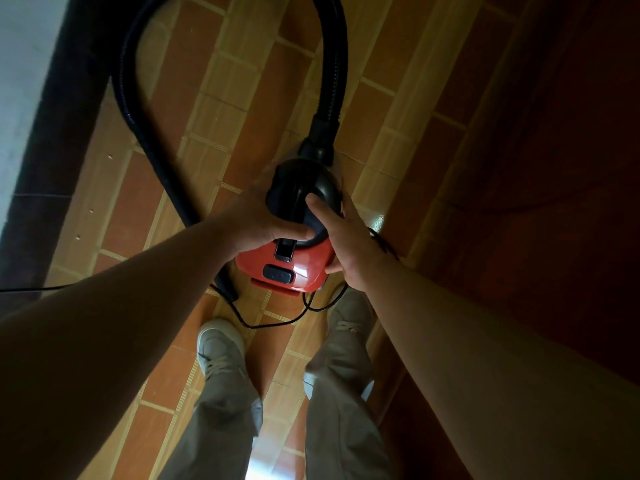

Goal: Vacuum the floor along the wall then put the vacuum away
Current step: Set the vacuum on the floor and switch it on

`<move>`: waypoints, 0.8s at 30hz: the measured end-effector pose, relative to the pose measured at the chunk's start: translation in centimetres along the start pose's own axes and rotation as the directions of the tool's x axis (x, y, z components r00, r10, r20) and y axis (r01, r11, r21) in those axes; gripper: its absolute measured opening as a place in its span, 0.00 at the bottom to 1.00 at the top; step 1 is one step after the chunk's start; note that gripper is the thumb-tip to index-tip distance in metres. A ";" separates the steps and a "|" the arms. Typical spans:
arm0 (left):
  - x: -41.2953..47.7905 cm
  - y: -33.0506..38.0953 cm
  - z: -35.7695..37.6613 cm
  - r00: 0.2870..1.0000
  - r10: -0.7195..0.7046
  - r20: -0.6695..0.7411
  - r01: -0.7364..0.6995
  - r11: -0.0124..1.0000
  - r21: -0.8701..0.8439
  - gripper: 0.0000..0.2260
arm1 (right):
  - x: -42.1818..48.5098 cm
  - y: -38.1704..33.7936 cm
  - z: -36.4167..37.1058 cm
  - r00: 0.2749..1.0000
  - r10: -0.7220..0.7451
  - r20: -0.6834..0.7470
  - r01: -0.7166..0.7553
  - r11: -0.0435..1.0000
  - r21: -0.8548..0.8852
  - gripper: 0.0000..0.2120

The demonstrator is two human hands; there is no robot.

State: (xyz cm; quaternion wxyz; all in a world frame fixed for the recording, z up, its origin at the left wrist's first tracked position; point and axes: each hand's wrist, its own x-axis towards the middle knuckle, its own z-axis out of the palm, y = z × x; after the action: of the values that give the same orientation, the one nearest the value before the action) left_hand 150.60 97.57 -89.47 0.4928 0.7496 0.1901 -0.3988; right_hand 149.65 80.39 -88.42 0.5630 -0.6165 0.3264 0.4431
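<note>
1. Brown and tan floor tiles (145, 216) are running beside a dark baseboard (59, 133) at your left.
2. You are gripping the red canister vacuum (294, 268) from both sides: your left hand (263, 223) is clasping its black top, and your right hand (349, 244) is pressing its right flank.
3. Its black hose (138, 109) is looping ahead, and the power cord (273, 323) is trailing past your shoes (218, 344).

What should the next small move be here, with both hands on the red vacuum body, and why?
Probably lift the vacuum straight up a little. The left hand and right hand already clasp its sides, the hose loops loosely ahead, and the cord trails near the shoes, so a slow rise avoids snagging.
</note>
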 end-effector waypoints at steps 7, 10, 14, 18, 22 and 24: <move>-0.1 -0.8 -0.3 0.999 0.023 0.023 -0.025 0.993 0.113 0.57 | -0.2 1.7 0.5 0.998 -0.052 -0.020 0.053 0.997 0.049 0.38; -1.0 -1.4 -0.1 0.996 0.052 -0.077 -0.045 0.994 0.097 0.59 | 0.2 2.7 -1.0 0.998 -0.040 -0.044 0.040 0.999 -0.018 0.32; -3.6 -5.1 0.6 0.977 -0.084 -0.195 0.109 0.986 0.122 0.64 | 1.6 6.7 -4.5 0.966 -0.129 -0.223 -0.067 0.710 -0.701 0.24; -5.9 -11.2 1.9 0.971 -0.093 -0.219 0.156 0.943 0.294 0.61 | 2.5 11.8 -5.1 1.000 -0.006 -0.012 -0.010 0.287 -0.958 0.32; -8.2 -14.7 3.5 0.976 -0.182 -0.120 0.218 0.802 0.555 0.51 | 2.6 14.8 -2.6 0.983 0.164 0.080 0.037 0.254 -0.967 0.36; -8.7 -15.3 3.7 0.943 -0.328 -0.054 0.281 0.702 0.655 0.48 | 2.0 15.3 -1.5 0.989 0.142 0.028 0.002 0.182 -0.983 0.37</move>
State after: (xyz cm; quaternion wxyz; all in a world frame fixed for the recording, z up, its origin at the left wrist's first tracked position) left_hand 133.39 101.96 -92.41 0.1332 0.8184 0.1433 -0.5404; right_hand 136.91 76.76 -96.48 0.0363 -0.7920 -0.0360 0.6084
